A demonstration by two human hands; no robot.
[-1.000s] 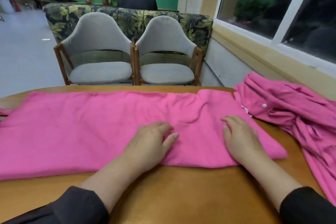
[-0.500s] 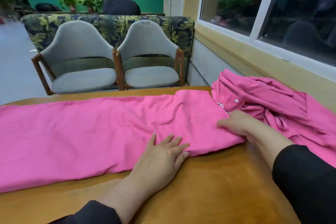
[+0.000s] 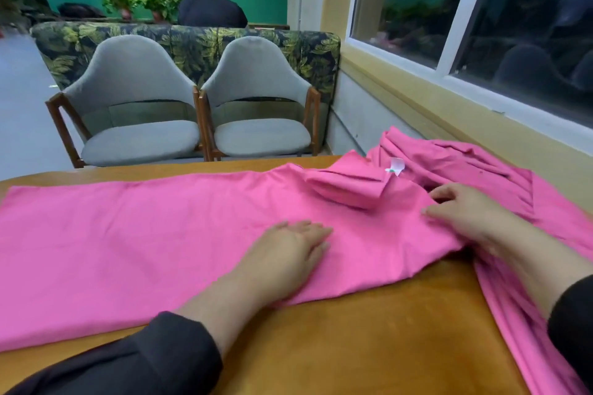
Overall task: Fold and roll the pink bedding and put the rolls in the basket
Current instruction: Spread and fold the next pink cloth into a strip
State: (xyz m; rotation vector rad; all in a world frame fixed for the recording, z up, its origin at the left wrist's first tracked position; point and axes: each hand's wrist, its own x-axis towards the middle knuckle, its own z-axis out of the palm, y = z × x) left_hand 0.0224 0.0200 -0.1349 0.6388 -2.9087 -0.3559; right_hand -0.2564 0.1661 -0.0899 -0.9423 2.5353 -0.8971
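A long folded pink sheet (image 3: 128, 234) lies flat across the wooden table (image 3: 369, 330). Its far right corner (image 3: 346, 187) is turned back on itself in a small thick fold, with a white label (image 3: 395, 166) beside it. My left hand (image 3: 285, 253) lies flat on the sheet near its front edge, fingers straight. My right hand (image 3: 465, 215) rests on the sheet's right end, fingers stretched leftward over the cloth. A second, crumpled pink piece (image 3: 481, 167) is heaped at the right and hangs off the table edge. No basket is in view.
Two grey chairs (image 3: 192, 112) stand beyond the far table edge, with a leaf-patterned sofa back (image 3: 192, 42) behind them. A person in dark clothes (image 3: 210, 6) sits facing away. A wall and window sill (image 3: 465, 106) run close along the right.
The sheet's far right corner has been flipped back over itself. My right hand moved from the end edge onto the cloth. My left hand slid further onto the sheet.
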